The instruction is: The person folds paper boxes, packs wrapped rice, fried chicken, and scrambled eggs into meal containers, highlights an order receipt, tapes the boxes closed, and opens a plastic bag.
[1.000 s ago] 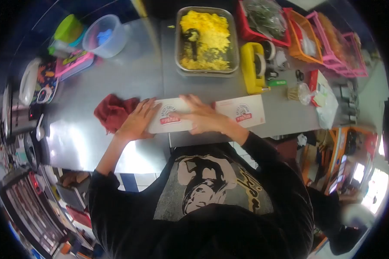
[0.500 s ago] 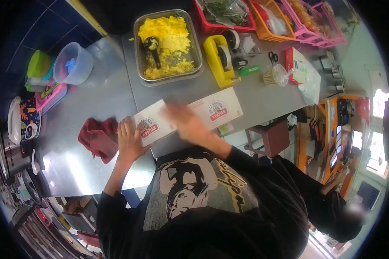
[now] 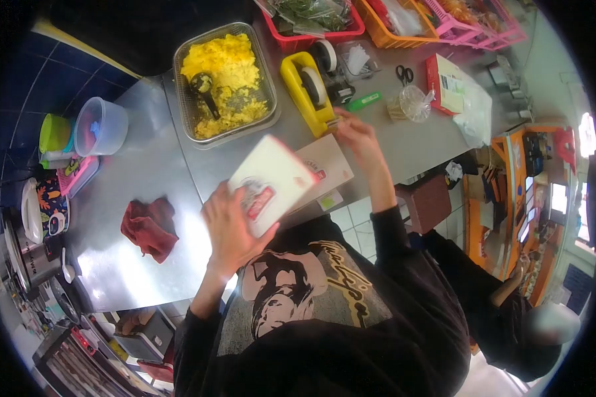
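Note:
My left hand (image 3: pixel 232 221) grips a white printed carton (image 3: pixel 275 182), lifted and tilted above the counter. A second white carton (image 3: pixel 334 162) lies behind it near the counter's front edge. Pinched together, the fingers of my right hand (image 3: pixel 363 142) are on the tape at the cutting end of a yellow tape dispenser (image 3: pixel 295 76); the strip itself hardly shows. Left of the dispenser is a metal tray (image 3: pixel 269 106) of yellow crumbly food (image 3: pixel 228 59), with a black scoop (image 3: pixel 208 99) in it.
A dark red cloth (image 3: pixel 149 228) lies on the steel counter (image 3: pixel 159 152) at left, below a clear tub (image 3: pixel 116 129). Scissors (image 3: pixel 404 74), a green marker (image 3: pixel 364 101) and a bagged cup (image 3: pixel 400 106) are at right. Baskets (image 3: pixel 311 41) line the back. Another person (image 3: pixel 490 298) is at far right.
The left carton has risen off the counter and tilted in my left hand. My right hand has moved from the cartons up and right to the tape dispenser. The view has shifted slightly.

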Motion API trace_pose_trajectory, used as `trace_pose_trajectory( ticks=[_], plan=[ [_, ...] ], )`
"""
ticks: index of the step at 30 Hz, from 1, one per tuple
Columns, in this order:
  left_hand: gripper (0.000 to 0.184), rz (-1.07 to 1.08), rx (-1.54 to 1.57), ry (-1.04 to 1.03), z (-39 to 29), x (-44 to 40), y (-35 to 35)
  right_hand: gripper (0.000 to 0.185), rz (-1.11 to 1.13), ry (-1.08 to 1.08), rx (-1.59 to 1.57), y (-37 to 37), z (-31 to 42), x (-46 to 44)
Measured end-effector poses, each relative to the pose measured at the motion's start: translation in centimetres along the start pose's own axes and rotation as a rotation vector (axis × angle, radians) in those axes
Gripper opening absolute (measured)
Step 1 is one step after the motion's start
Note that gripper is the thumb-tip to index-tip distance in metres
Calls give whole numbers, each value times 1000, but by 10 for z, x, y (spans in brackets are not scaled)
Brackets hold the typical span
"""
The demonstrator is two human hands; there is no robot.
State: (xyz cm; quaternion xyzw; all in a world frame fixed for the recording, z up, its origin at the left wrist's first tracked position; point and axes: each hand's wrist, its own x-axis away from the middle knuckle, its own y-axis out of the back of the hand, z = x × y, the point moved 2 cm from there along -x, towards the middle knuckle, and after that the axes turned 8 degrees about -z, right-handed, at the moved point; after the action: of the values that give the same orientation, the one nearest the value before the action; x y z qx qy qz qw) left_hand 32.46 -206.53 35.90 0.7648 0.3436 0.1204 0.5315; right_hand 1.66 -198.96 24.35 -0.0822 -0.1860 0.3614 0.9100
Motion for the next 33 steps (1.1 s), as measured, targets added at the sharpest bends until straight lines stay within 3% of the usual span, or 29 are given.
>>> trace_pose_trajectory(
  ticks=[1,3,5,7,8,10,12,15,19,21,22,23,25,26,28,29,31,33],
  plan=[
    [82,24,-1,-29,-7,-9,-10,20,-3,-2,-3,2,-6,0],
    [79,39,-12,-78,-20,-25,-30,16,-177,464,713,3,-11,4],
    [76,45,-22,-136,-36,-31,-45,18,-214,510,760,10,-12,3],
    [75,38,-163,-216,-46,-33,-56,14,-398,589,816,27,-12,8],
    [79,71,-142,-199,-46,-34,-62,14,-406,595,816,40,-8,10],
    [78,67,-171,-179,-53,-32,-72,8,-478,284,553,46,20,57],
    [78,40,-204,-172,-53,-33,-81,8,-450,168,394,32,39,106],
    [77,-124,-189,-206,-51,-30,-86,13,-273,14,159,-2,22,156],
    [65,-123,-126,-208,-47,-29,-86,25,-195,111,293,-36,-4,150],
    [58,-149,-79,-213,-45,-28,-83,39,-209,166,435,-38,-8,140],
    [52,-74,-113,-319,-46,-29,-80,51,-151,171,491,-34,-8,137],
    [47,11,-145,-424,-46,-25,-78,51,-155,166,488,-29,-10,135],
    [47,5,-150,-501,-41,-23,-77,51,-88,431,643,-20,-16,131],
    [49,-7,-159,-573,-41,-23,-76,51,-92,434,648,-19,-21,134],
    [52,5,-110,-554,-40,-24,-72,39,-487,761,813,-16,-27,145],
    [56,20,-64,-533,-40,-27,-69,39,-488,768,815,-13,-33,150],
    [60,22,-52,-422,-47,-33,-60,22,-818,525,729,8,-54,163],
    [64,37,-40,-319,-47,-39,-60,28,-768,396,757,9,-70,166]
  ],
)
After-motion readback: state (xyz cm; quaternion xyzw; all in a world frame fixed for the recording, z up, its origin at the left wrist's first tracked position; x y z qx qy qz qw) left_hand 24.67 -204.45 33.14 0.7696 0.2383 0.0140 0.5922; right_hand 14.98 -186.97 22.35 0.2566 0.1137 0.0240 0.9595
